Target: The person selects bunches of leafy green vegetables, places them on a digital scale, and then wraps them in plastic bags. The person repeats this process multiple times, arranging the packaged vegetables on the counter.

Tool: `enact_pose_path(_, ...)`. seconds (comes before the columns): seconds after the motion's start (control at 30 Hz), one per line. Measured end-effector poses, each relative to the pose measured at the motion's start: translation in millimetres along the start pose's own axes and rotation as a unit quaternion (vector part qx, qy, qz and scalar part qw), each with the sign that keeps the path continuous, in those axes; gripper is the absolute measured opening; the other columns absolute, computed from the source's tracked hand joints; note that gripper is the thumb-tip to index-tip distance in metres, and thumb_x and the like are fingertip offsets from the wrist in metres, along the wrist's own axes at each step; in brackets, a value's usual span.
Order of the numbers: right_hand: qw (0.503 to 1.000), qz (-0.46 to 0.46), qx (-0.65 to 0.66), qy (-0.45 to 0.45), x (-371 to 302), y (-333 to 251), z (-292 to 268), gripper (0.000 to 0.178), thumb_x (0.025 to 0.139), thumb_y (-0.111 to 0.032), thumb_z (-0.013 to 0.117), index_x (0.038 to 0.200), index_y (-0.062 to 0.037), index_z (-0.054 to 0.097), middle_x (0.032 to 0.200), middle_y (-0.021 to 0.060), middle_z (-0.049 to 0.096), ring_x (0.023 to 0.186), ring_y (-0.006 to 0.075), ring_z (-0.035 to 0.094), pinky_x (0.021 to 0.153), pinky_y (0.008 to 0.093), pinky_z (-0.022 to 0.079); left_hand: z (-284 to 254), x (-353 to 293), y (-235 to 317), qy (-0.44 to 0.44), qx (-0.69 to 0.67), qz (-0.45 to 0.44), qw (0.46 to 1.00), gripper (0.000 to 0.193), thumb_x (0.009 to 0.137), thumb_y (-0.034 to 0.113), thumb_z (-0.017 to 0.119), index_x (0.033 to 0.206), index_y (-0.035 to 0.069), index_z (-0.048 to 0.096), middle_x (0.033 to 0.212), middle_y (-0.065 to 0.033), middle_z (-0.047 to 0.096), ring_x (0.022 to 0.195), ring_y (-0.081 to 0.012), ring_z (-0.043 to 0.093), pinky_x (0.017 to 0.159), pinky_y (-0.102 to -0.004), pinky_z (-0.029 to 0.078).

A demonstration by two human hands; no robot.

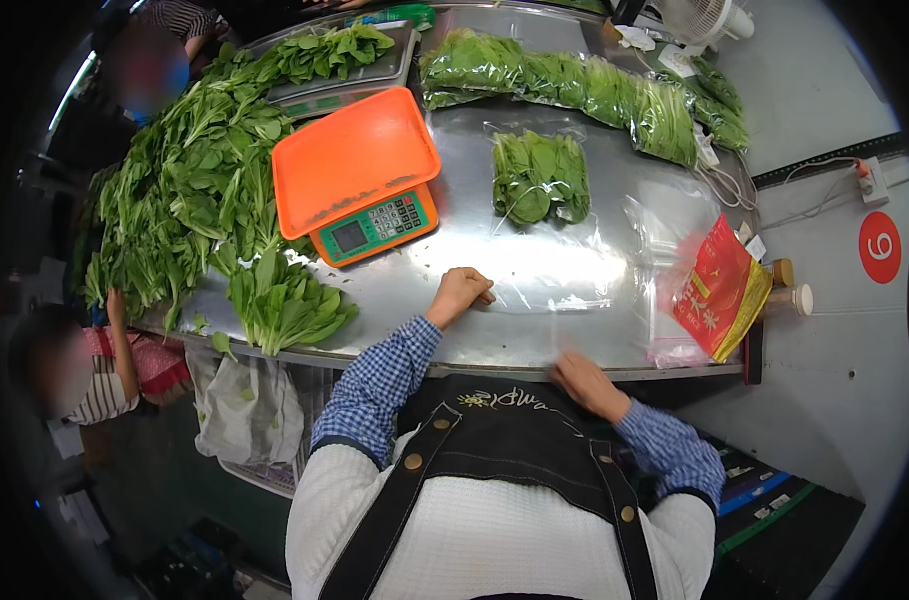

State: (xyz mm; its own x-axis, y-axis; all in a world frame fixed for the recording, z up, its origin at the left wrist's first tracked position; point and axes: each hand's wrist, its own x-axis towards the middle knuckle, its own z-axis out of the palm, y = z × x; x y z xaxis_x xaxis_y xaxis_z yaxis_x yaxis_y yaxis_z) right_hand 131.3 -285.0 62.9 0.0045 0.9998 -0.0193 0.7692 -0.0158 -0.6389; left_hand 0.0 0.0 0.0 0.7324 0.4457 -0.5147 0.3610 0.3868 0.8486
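Observation:
A clear plastic bag of leafy greens (541,180) lies on the metal table (475,345), its loose film stretching toward me. My left hand (463,294) rests on the table with its fingers closed at the near left part of that film. At the table's front edge, close to my apron, is my right hand (587,384); motion blurs its fingers, so their grip and anything in them cannot be made out. Left of the bag stands an orange scale (375,225) with a tilted orange tray (355,160) bearing only dark specks.
Loose greens (185,190) cover the table's left side, with a bunch (285,300) near the front edge. Bagged greens (575,85) line the back. Empty clear bags (665,290) and a red-yellow packet (725,290) lie right. Other people (105,370) are at left.

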Motion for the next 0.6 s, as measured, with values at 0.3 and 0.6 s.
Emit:
enact_pose_path(0.3,0.887,0.194,-0.023,-0.417,-191,27,79,0.024,0.074,-0.02,0.064,0.089,-0.0011,0.066,0.094,0.0188,0.065,0.088,0.0337,0.063,0.074,0.041,0.052,-36,-34,14,0.411,0.438,0.207,0.773,0.028,0.084,0.018,0.064,0.107,0.003,0.059,0.081,-0.0132,0.06,0.071,-0.027,0.061,0.064,-0.0377,0.048)
enact_pose_path(0.6,0.835,0.349,0.239,-0.352,-52,12,-43,0.012,0.08,-0.005,0.056,0.081,0.0023,0.065,0.068,0.0091,0.067,0.057,0.017,0.066,0.053,0.0265,0.053,-99,-5,-17,0.405,0.538,0.193,0.714,0.026,0.085,0.013,0.053,0.108,0.002,0.059,0.095,-0.0209,0.059,0.085,-0.0374,0.059,0.073,-0.0447,0.048)
